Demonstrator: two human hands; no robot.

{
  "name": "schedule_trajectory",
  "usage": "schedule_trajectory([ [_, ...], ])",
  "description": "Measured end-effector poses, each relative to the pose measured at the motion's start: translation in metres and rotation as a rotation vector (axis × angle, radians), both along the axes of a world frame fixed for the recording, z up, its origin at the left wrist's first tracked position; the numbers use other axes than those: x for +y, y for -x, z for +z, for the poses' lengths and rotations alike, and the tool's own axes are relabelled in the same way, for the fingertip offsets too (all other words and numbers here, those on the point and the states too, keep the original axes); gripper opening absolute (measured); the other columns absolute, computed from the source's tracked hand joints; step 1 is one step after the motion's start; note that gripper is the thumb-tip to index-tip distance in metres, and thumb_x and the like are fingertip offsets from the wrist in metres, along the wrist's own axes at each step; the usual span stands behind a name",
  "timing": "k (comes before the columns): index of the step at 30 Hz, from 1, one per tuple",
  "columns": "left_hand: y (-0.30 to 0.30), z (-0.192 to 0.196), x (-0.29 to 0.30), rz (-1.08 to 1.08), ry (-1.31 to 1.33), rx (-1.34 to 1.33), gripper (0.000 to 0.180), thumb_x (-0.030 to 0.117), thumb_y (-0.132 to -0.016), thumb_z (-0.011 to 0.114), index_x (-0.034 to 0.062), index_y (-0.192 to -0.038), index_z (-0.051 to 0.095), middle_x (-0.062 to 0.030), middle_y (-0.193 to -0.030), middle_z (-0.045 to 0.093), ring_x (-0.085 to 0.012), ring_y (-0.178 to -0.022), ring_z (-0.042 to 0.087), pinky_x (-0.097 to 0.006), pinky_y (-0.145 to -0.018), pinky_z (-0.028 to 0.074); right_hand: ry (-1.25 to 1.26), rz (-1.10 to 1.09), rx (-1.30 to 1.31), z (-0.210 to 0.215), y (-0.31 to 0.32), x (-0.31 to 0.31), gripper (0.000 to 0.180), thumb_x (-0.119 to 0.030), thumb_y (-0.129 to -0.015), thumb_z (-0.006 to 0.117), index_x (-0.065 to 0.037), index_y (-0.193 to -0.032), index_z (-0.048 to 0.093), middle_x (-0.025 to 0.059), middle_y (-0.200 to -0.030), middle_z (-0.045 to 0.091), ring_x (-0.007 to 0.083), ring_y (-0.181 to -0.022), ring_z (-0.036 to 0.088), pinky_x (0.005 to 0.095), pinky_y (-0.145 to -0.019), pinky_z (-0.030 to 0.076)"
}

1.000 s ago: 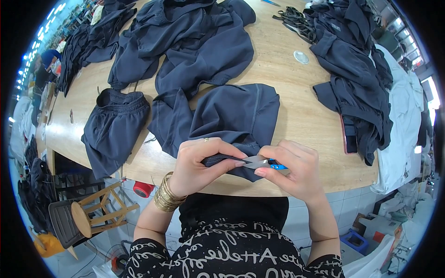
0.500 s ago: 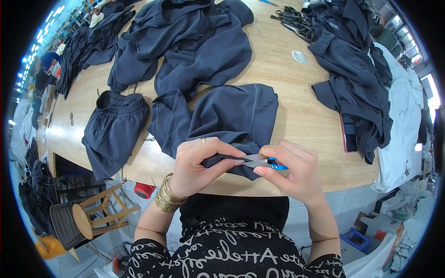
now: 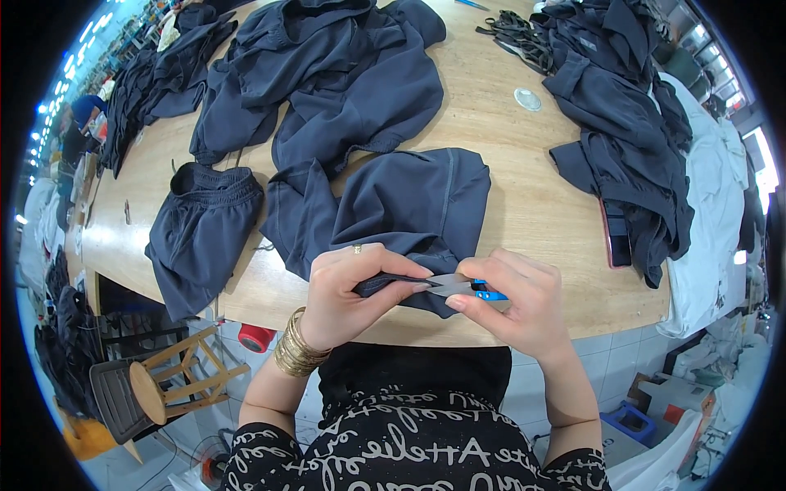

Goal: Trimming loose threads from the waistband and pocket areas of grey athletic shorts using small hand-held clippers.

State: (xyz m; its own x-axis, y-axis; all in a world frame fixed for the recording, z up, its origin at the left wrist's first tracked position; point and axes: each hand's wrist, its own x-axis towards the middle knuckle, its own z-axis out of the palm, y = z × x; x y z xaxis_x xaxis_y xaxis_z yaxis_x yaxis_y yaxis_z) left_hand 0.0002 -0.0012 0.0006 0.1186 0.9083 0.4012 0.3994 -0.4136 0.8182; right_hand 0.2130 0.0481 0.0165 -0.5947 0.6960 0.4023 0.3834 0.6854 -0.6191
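Observation:
A dark navy garment (image 3: 401, 196) lies bunched on the table in front of me, with a lighter seam running down its right part. My left hand (image 3: 360, 286) pinches a folded edge of it between thumb and fingers. In my right hand (image 3: 516, 299) is a pair of small thread snips (image 3: 490, 293) with blue handles and metal blades. The blade tips meet the edge of the cloth right at my left fingertips. Whether they cut a thread there is too small to tell.
Dark shorts (image 3: 205, 229) lie at the left on the wooden table (image 3: 524, 221). More dark garments (image 3: 327, 82) are heaped farther back, and another pile (image 3: 630, 147) is at the right beside a phone (image 3: 616, 233). A wooden stool (image 3: 147, 393) stands below the table's left edge.
The snips' blades have drawn closer together at the cloth edge. Both hands and the garment stay almost where they were.

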Motion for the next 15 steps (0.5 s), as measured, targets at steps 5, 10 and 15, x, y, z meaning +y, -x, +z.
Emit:
schedule_trajectory([
  [5, -0.0012, -0.0003, 0.0, 0.004, -0.011, -0.021, 0.018, 0.0, -0.07, 0.073, 0.0044, -0.086, 0.069, -0.0055, -0.072, 0.065, -0.0155, -0.062, 0.062, -0.024, -0.055, 0.045, -0.008, 0.003, 0.0, -0.0006, 0.0004, -0.0002, 0.024, -0.028, -0.073, 0.076, -0.008, -0.081, 0.064, 0.0011, -0.065, 0.056, 0.0154, -0.052, 0.054, 0.026, -0.046, 0.04],
  [10, -0.0015, -0.0004, 0.0003, 0.001, 0.0, -0.023, 0.018, 0.0, -0.069, 0.073, 0.0043, -0.086, 0.069, -0.0052, -0.071, 0.065, -0.0152, -0.061, 0.062, -0.024, -0.054, 0.045, -0.005, -0.001, -0.011, -0.0002, 0.0009, -0.0002, 0.025, -0.028, -0.074, 0.075, -0.008, -0.08, 0.063, 0.0008, -0.064, 0.056, 0.0153, -0.052, 0.054, 0.026, -0.046, 0.04],
  [15, -0.0009, -0.0013, -0.0004, 0.001, -0.001, -0.022, 0.018, 0.0, -0.069, 0.073, 0.0043, -0.086, 0.069, -0.0052, -0.071, 0.065, -0.0152, -0.061, 0.062, -0.024, -0.054, 0.045, -0.001, -0.002, 0.009, -0.0005, 0.0017, -0.0004, 0.025, -0.028, -0.073, 0.076, -0.008, -0.08, 0.063, 0.0008, -0.064, 0.056, 0.0155, -0.051, 0.054, 0.0261, -0.045, 0.04],
])
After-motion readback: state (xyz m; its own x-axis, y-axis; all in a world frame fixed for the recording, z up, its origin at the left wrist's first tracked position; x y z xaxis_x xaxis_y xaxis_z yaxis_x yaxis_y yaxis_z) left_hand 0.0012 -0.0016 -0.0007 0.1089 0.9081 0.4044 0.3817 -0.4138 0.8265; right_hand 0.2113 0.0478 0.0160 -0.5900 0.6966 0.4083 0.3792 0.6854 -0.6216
